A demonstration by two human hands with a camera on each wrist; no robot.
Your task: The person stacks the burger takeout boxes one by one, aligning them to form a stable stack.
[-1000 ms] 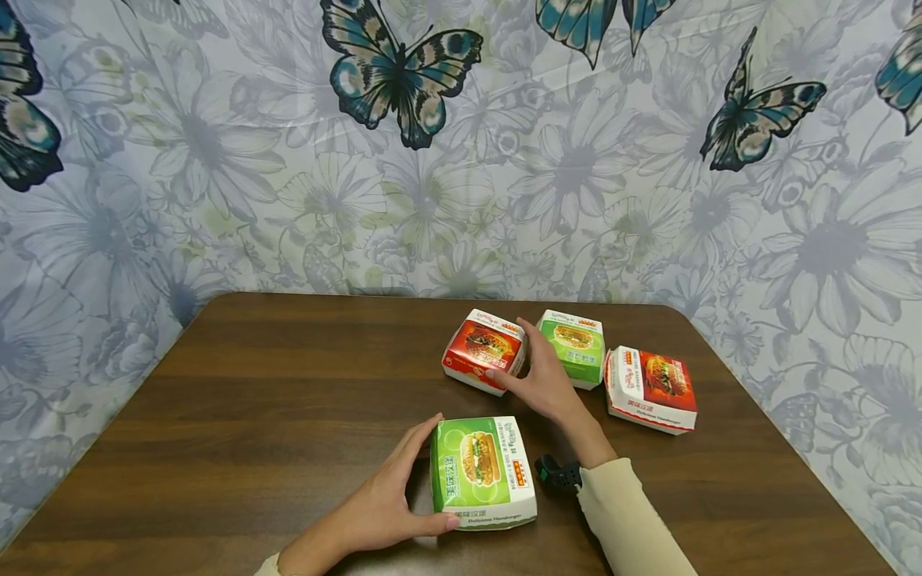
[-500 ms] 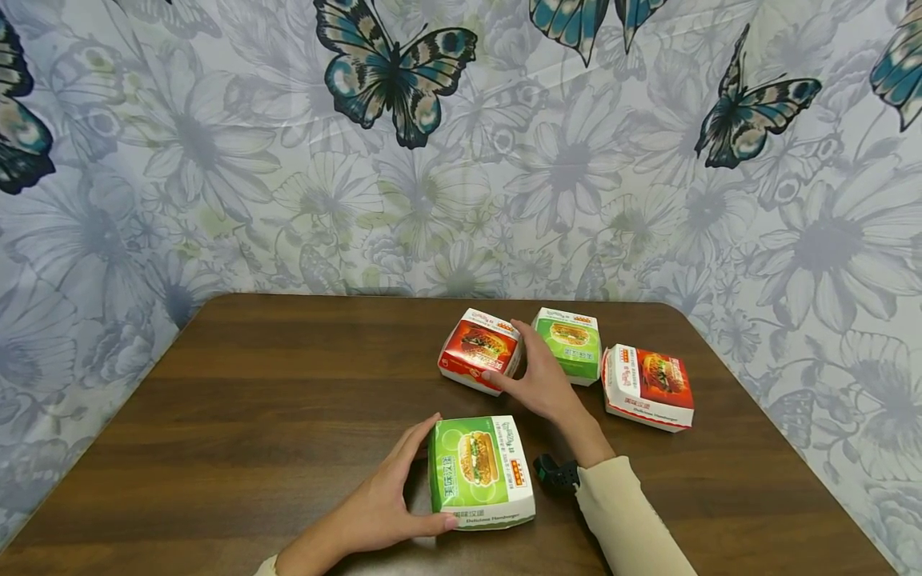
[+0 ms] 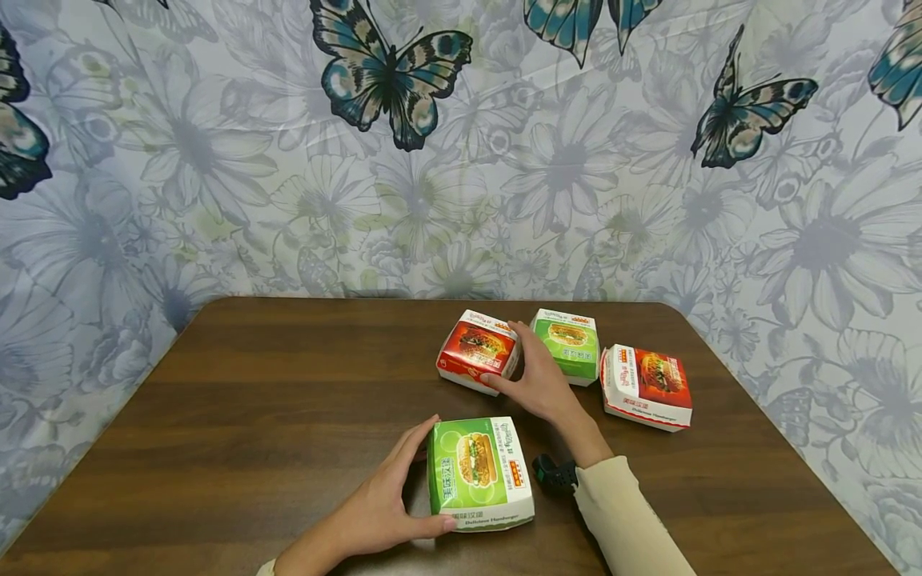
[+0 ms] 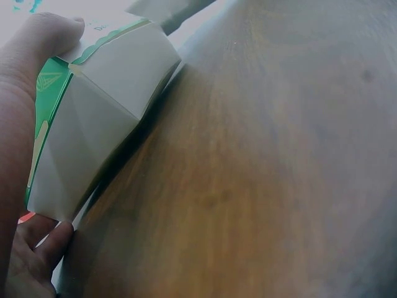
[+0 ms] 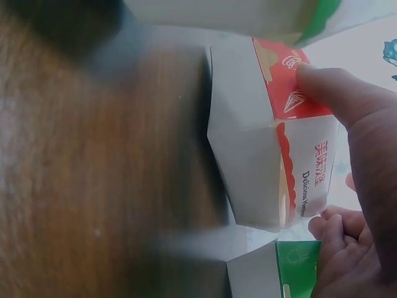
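A green-and-white hamburger box point(image 3: 475, 472) sits on the table near the front. My left hand point(image 3: 382, 504) holds it from the left, thumb on the near side and fingers at the far left corner. Farther back is a red-and-white hamburger box point(image 3: 477, 344). My right hand point(image 3: 539, 382) grips that one from its right side; the right wrist view shows the thumb point(image 5: 335, 87) on its red side and the fingers at the opposite side. Just right of those fingers stands a second green hamburger box point(image 3: 571, 344), partly covered by the hand.
Another red hamburger box point(image 3: 648, 388) lies at the right, close beside the second green one. Everything stands on a brown wooden table point(image 3: 252, 416). Behind it hangs a cloth point(image 3: 461, 224) printed with butterflies and flowers. A black wrist strap point(image 3: 555, 474) is on the right wrist.
The whole head view has shifted slightly left. Both hands keep their hold, and the boxes have not visibly moved on the table.
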